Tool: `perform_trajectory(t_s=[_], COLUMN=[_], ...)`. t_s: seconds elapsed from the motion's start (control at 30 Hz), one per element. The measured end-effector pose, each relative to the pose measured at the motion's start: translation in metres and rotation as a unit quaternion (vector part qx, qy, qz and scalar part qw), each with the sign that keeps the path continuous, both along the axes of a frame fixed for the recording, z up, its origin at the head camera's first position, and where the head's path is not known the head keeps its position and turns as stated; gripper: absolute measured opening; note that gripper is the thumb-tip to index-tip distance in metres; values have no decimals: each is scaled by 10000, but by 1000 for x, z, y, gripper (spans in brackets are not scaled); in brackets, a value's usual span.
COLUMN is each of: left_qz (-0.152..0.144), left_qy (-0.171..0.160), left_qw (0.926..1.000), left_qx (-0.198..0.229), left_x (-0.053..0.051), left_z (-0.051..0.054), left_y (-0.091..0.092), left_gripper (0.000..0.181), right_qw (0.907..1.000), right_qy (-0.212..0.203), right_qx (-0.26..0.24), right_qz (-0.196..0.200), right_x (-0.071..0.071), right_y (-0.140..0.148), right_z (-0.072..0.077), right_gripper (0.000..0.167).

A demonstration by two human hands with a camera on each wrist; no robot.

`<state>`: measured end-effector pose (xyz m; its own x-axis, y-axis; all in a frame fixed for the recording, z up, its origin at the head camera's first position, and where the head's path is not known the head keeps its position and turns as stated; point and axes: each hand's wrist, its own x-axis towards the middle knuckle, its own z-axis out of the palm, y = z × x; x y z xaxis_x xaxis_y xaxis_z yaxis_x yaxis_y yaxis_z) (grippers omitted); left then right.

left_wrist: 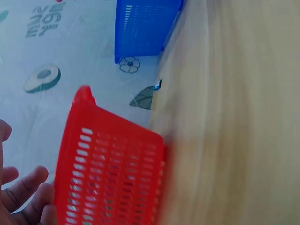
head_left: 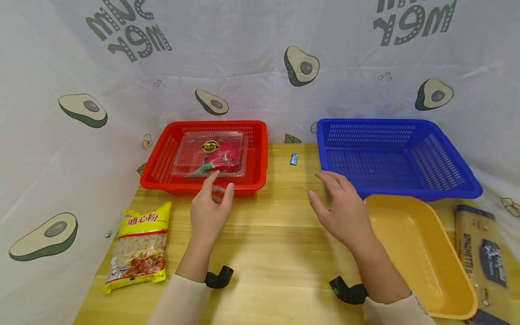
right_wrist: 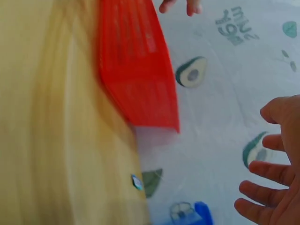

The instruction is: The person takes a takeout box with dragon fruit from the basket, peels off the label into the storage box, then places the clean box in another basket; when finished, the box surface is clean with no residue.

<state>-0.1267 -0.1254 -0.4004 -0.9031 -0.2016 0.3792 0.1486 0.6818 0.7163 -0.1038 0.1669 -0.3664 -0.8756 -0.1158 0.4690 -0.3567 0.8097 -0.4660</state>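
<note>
My left hand (head_left: 209, 207) is held in the air at the front rim of the red basket (head_left: 205, 185), thumb and fingers apart and nothing between them. Its fingertips (left_wrist: 35, 183) show beside the basket wall in the left wrist view. Inside that basket lies a clear plastic clamshell box (head_left: 211, 153) with something red and green in or beneath it. My right hand (head_left: 341, 210), fingers spread and holding nothing, hovers near the front left corner of the blue basket (head_left: 371, 195). A small blue packet (head_left: 294, 159) lies between the baskets.
A yellow bag of pasta (head_left: 140, 246) lies at the left of the wooden table (head_left: 268, 262). To the right, a yellow tray (head_left: 418, 253) sits in front of the blue basket, with a spaghetti pack (head_left: 483, 257) alongside. An avocado-print cloth (head_left: 252, 67) hangs behind.
</note>
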Motion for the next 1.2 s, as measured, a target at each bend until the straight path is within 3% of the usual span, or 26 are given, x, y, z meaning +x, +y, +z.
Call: perform_trajectory(t_s=[0.2, 0.37, 0.47, 0.6, 0.7, 0.83, 0.97, 1.07, 1.2], left_qz=[798, 1347, 1497, 1577, 1485, 1403, 1517, 1462, 1414], left_qy=[-225, -401, -411, -299, -237, -67, 82, 2, -65], left_qw=[9917, 9758, 9653, 9442, 9259, 9072, 9043, 9088, 9134], left_qx=[985, 1677, 2101, 2877, 3466, 3966, 3990, 3908, 3817], left_x=[0, -12, -20, -30, -34, -36, -36, -36, -36], left_z=[-21, -28, -30, -34, -37, -41, -45, -48, -50], left_y=[-25, -47, -60, -74, -80, -84, -87, -86, -87], left_gripper=[65, 77, 84, 87, 85, 81, 77, 77, 77], right_qw=[9933, 9750, 9627, 9565, 9509, 9343, 9267, 9221, 9082], right_qy=[-814, -1225, -1332, -1453, -1648, -2154, -2519, -2662, -2994], right_qx=[-683, -1687, -2174, -2326, -2447, -2724, -2717, -2782, -2912], right_qz=[461, 770, 912, 996, 933, 808, 626, 380, 278], right_x=[-4, -21, -35, -57, -75, -100, -125, -140, -154], right_y=[-34, -67, -85, -108, -127, -154, -173, -178, -183], right_z=[-16, -21, -18, -9, -6, -6, -9, -12, -17], right_gripper=[51, 56, 57, 60, 64, 69, 76, 76, 78])
